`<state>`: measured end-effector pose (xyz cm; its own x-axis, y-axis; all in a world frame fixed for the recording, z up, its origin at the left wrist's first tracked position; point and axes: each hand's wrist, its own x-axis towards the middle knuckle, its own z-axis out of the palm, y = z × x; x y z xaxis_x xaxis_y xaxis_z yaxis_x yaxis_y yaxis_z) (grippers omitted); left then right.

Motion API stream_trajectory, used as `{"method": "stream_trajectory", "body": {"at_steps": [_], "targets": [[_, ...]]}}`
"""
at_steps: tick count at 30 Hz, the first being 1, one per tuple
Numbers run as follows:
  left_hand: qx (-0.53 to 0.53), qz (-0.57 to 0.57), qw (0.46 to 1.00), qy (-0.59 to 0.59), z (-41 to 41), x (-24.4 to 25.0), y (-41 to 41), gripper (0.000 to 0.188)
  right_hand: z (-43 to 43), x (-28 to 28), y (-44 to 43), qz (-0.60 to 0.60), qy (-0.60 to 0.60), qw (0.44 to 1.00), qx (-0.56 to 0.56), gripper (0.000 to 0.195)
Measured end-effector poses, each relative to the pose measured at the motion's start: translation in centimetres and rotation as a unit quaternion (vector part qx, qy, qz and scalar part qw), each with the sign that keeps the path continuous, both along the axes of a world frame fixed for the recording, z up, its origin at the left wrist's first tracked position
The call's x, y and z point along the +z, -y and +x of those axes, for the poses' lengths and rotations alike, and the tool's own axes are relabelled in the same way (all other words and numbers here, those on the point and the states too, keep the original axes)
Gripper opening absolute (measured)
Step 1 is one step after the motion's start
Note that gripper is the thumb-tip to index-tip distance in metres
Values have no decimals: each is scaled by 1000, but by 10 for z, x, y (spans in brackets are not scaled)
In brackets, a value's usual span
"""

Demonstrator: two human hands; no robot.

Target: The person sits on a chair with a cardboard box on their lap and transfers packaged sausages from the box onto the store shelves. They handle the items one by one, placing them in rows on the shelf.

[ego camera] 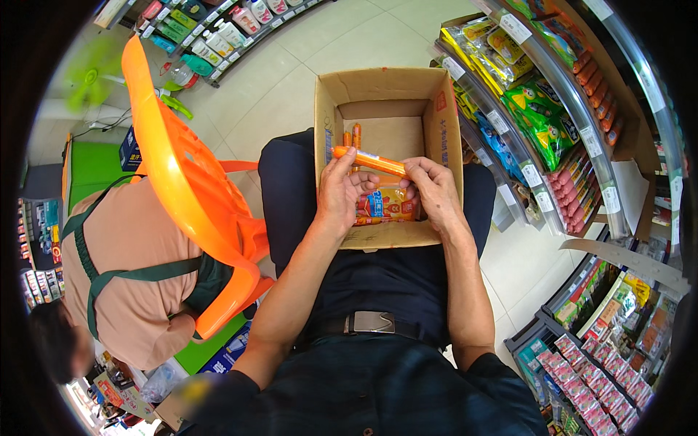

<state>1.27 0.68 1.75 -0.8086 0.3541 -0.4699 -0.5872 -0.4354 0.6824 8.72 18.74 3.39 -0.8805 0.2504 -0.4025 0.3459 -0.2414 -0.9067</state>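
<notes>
Across both hands lies one orange-wrapped sausage (376,162), held over a cardboard box (384,79) that rests on my lap. My left hand (341,188) has its thumb on the sausage's left part, the other fingers curled loosely below. At the right end, my right hand (433,188) pinches the sausage between thumb and fingers. Inside the box, two or more similar sausages (356,134) stand or lean near the left wall. A printed orange packet (388,204) sits at the near end of the box, partly hidden by my hands.
Shelves to the right hold green snack bags (540,114) and pink sausages (568,201). An orange plastic chair (163,163) stands at my left, with a person (128,229) in an apron seated there. A green fan (90,79) and a shelf of bottles (218,41) are farther off.
</notes>
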Motion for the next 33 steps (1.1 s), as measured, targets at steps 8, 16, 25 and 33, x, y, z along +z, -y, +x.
{"method": "stream_trajectory", "body": {"at_steps": [8, 16, 25, 33], "targets": [[-6, 0, 1000, 8, -1, -5, 2, 35, -1, 2, -1, 4, 9, 1000, 1, 27], [-4, 10, 1000, 13, -2, -8, 1, 29, 0, 2, -3, 1, 18, 1000, -2, 27], [-9, 11, 1000, 12, -3, -7, -1, 29, -2, 2, -5, 1, 14, 1000, -1, 27], [-11, -9, 1000, 3, -3, -9, 6, 35, -4, 3, -4, -4, 10, 1000, -11, 27]]}}
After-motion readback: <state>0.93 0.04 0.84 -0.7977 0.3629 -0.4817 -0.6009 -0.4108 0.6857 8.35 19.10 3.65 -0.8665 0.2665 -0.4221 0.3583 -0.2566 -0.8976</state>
